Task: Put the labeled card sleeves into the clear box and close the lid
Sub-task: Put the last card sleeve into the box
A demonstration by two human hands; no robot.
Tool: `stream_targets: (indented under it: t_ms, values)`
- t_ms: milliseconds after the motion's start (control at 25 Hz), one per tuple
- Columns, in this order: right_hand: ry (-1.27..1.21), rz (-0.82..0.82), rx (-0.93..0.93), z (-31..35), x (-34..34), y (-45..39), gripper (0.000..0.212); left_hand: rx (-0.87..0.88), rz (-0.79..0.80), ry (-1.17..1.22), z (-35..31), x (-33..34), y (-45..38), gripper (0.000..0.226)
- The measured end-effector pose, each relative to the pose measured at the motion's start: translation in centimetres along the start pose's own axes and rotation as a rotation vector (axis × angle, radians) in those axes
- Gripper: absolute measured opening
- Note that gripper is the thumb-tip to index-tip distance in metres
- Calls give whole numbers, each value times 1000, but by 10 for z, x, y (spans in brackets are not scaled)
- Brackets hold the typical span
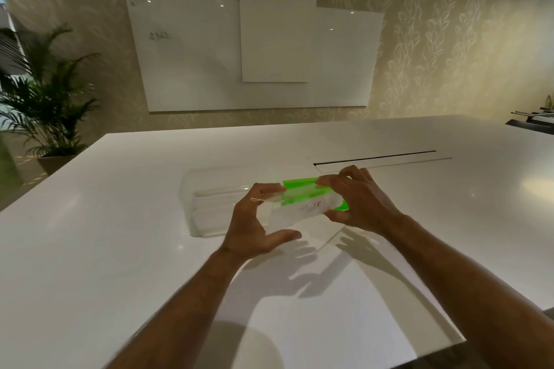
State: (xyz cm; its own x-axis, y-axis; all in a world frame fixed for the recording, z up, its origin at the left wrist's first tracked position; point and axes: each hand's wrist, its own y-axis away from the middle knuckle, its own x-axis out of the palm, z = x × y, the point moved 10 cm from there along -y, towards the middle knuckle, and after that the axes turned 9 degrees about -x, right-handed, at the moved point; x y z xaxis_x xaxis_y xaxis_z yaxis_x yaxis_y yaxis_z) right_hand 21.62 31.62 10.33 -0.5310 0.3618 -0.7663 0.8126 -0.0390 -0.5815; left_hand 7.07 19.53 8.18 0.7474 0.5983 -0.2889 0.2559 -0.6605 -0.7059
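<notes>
A long clear box (209, 204) lies on the white table (105, 234), its lid swung up toward the far side. Both hands hold a bundle of card sleeves (302, 204) just above the box's right end; the sleeves are whitish with bright green strips and a handwritten label on the front one. My left hand (254, 222) grips the bundle's left end with fingers on top and thumb below. My right hand (356, 198) pinches its right end. Whether the bundle touches the box is unclear.
A narrow cable slot (374, 157) with a flap runs across the table behind the box. A whiteboard (195, 69) hangs on the far wall. A potted palm (51, 99) stands beyond the table's left edge. The table's near right corner (461, 338) is close to my right arm.
</notes>
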Motion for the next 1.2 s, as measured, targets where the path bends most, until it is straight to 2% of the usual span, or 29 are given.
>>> stream_targets:
  t_ms: [120, 240, 440, 680, 920, 1200]
  values:
    - [-68, 64, 30, -1, 8, -13, 66, -35, -59, 102, 7, -24, 4, 76]
    - [-88, 108, 30, 4, 14, -32, 64, -77, -170, 147, 12, -52, 3, 62]
    - [-53, 139, -14, 15, 17, -65, 64, -132, -182, -113, 21, -98, -11, 52]
    - [-187, 295, 108, 10, 40, -104, 73, -221, -43, -496, 34, -135, -43, 51]
    - [-250, 369, 147, 6, 71, -136, 59, -333, 130, -715, 64, -140, -71, 41]
    - [-235, 566, 93, 5, 105, -156, 43, -446, 282, -879, 97, -131, -76, 32]
